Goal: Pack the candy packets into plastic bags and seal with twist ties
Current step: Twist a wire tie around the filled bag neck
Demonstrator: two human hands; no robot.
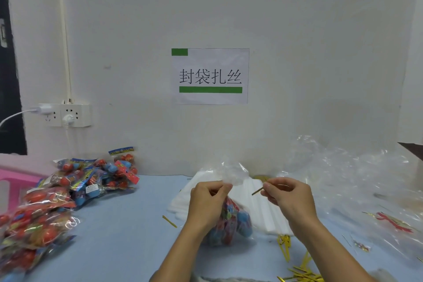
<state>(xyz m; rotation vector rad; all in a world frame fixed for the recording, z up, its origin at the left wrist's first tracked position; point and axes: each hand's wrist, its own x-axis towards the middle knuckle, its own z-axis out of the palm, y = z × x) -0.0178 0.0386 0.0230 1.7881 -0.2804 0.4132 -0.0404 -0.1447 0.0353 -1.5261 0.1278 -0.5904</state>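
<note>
Now the left hand (207,197) pinches the filled plastic bag's (229,220) neck shut at six o'clock on the surface (128,224), so the right hand (286,197), pinching a gold twist tie (257,190), can wrap it.

a white paper sign (210,76) with black characters and green bars hangs on the wall (297,41). a white socket strip (68,115) holds two plugs at left. a pink stool (16,182) stands beside the blue table (128,224).
</note>
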